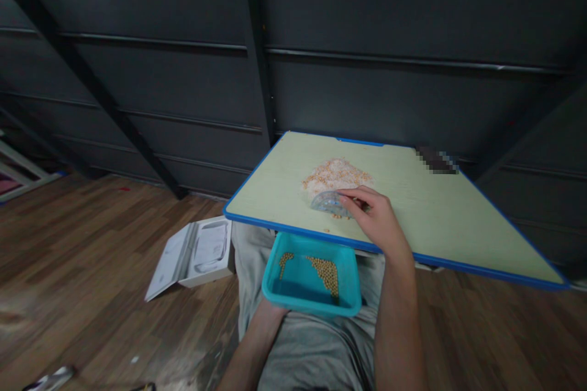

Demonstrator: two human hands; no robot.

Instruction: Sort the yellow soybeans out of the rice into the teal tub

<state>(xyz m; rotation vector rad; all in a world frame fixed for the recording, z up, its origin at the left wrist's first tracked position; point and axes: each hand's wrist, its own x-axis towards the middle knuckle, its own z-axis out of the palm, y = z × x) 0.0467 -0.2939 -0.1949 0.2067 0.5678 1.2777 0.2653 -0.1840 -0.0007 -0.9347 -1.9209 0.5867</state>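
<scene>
Right grip (376, 212) pinches clear, half-round plastic piece (326, 201) | left grip (275, 310) under turquoise tray (312, 306), cannot tell state | beans (326, 275) round, yellowish

Left grip (275, 311): mostly hidden beneath teal tray (293, 278); fingers out of sight. Clear curved sheet (326, 201): right end covered by right grip (369, 209). Grains in heap (336, 172): too small to sort, possibly rice among them. Dark object (435, 160) at bench (458, 220) far right: pixelated, unidentifiable. White frame (21, 157): cut by left edge.
</scene>
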